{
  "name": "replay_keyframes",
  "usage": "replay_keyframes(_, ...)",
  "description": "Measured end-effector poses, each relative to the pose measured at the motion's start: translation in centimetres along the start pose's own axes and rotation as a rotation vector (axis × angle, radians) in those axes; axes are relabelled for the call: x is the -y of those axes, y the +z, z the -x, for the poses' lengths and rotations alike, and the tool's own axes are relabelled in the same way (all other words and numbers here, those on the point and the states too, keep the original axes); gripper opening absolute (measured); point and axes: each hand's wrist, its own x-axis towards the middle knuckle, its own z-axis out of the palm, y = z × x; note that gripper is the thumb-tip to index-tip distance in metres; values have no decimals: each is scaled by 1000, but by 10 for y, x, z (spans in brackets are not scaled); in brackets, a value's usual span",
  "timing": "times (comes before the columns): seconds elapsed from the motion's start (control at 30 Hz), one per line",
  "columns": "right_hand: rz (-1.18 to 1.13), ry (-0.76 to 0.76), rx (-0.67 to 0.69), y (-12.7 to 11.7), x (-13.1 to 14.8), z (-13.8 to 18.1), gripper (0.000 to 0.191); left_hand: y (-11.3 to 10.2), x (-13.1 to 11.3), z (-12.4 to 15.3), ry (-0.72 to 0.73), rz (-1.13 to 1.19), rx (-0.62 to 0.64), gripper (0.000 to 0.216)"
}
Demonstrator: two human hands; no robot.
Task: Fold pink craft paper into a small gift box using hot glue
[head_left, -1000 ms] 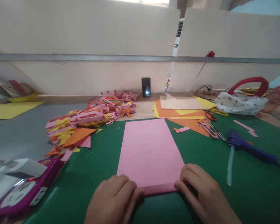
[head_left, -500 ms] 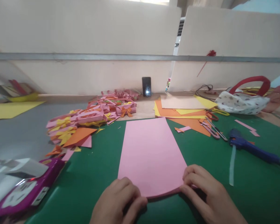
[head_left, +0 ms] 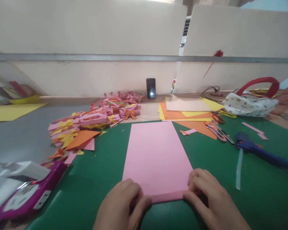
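Note:
A pink sheet of paper (head_left: 157,156) lies lengthwise on the green mat (head_left: 98,179) in front of me. Its near edge is turned up into a narrow strip. My left hand (head_left: 126,199) pinches the near left corner between thumb and curled fingers. At the near right corner, my right hand (head_left: 205,191) grips the paper the same way, thumb low on the turned-up strip. The fingertips of both hands are partly hidden.
Pink and yellow paper pieces (head_left: 93,116) with bows are heaped at left. Orange sheets (head_left: 198,126), cutters (head_left: 222,131) and a blue glue gun (head_left: 261,151) lie right. A phone (head_left: 151,88) leans at the back; a purple power strip (head_left: 50,179) is near left.
The paper's near edge, slightly curved before, now shows a straight strip turned up between my hands. Both thumbs have shifted slightly upward.

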Motion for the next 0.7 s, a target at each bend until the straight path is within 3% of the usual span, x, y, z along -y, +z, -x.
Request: replay_keyframes(0.7,29,10,-24,2,0,0,23,-2,-3,-5,-53,-16,51,28)
